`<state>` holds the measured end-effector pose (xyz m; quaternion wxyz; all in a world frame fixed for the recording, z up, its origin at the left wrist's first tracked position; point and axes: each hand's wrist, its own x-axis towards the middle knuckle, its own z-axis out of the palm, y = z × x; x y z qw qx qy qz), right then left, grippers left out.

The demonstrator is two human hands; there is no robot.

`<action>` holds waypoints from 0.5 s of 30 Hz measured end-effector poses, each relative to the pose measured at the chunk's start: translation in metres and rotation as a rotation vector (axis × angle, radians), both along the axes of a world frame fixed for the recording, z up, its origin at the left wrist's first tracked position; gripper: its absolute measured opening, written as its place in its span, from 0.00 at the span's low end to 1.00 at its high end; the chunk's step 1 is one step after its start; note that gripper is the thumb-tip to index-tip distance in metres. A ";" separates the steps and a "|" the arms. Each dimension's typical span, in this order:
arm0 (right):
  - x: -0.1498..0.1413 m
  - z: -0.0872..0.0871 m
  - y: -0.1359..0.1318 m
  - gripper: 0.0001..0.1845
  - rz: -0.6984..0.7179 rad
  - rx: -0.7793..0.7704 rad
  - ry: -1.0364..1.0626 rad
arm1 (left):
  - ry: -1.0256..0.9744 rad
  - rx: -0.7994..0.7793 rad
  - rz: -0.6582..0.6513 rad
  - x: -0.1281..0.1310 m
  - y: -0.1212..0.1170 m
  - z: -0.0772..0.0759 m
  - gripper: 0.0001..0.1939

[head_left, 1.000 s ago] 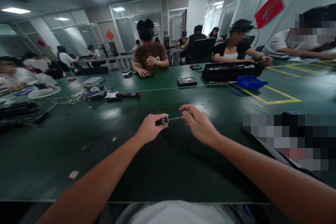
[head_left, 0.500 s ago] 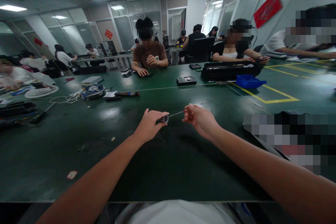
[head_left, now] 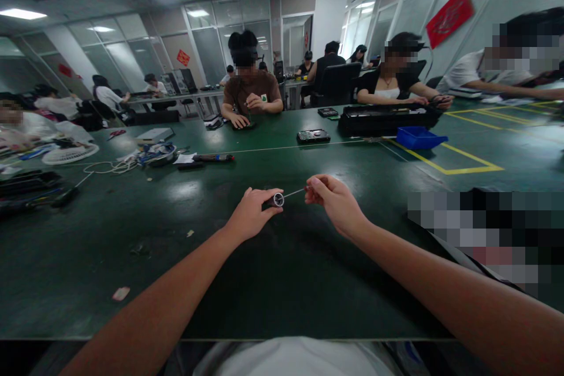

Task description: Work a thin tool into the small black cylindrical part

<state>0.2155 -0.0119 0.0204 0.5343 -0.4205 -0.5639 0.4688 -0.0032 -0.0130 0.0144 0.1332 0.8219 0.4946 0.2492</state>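
My left hand (head_left: 250, 211) grips a small dark cylinder (head_left: 278, 200) between thumb and fingers. Its round, silver-rimmed end is turned towards me, with some detail inside too small to make out. Pinched in the fingertips of my right hand (head_left: 332, 200) is a thin metal-shafted tool (head_left: 294, 192), which looks like a small screwdriver with a reddish handle mostly hidden by the fingers. The shaft's tip reaches the edge of the cylinder's open end; whether it goes inside I cannot tell. Both hands are held above the green table (head_left: 264, 282).
A blue tray (head_left: 418, 137), a long black casing (head_left: 383, 120) and a small device (head_left: 313, 136) stand towards the far right. Pens (head_left: 214, 158), cables (head_left: 117, 165) and a white fan grille (head_left: 69, 153) lie left. A person in brown (head_left: 251, 91) works opposite.
My right hand has shifted slightly left towards the cylinder, and less of the shaft shows between the hands. The cylinder's round end is turned a little more towards me.
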 end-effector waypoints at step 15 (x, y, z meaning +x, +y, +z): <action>0.004 0.010 -0.005 0.18 -0.116 0.056 -0.281 | -0.057 -0.007 0.022 -0.004 0.001 -0.002 0.21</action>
